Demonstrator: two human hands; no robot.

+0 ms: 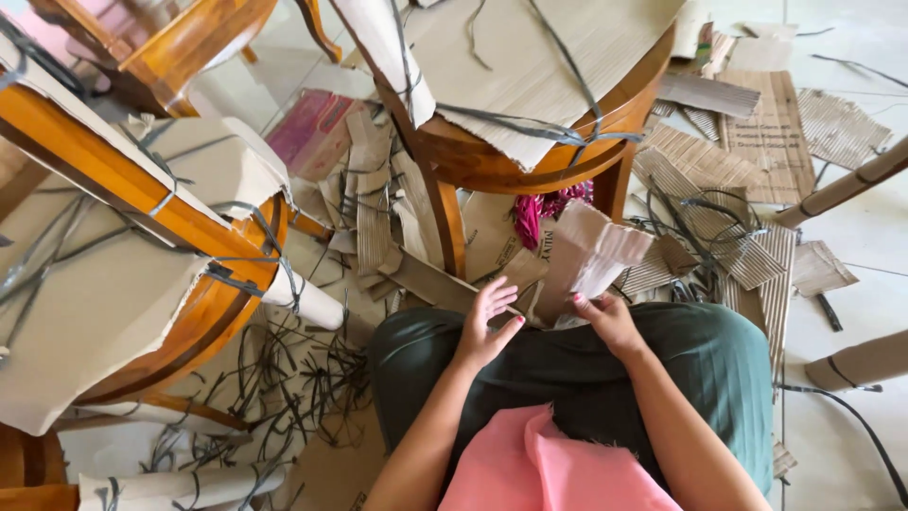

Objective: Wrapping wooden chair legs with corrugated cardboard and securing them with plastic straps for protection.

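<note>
Cardboard piece (586, 255) at frame centre, above our lap; our right hand (610, 322) pinches its lower edge, our left hand (487, 326) lies spread, fingers loose, touching cardboard beside it. We judge we're mid-stripping packing near the wooden chair (530, 151); next needs a firmer two-handed grip.

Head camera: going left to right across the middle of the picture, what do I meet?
Wrapped round wooden table on its side → left hand → folded cardboard piece held by right hand → corrugated cardboard scraps → wrapped table leg.
</note>
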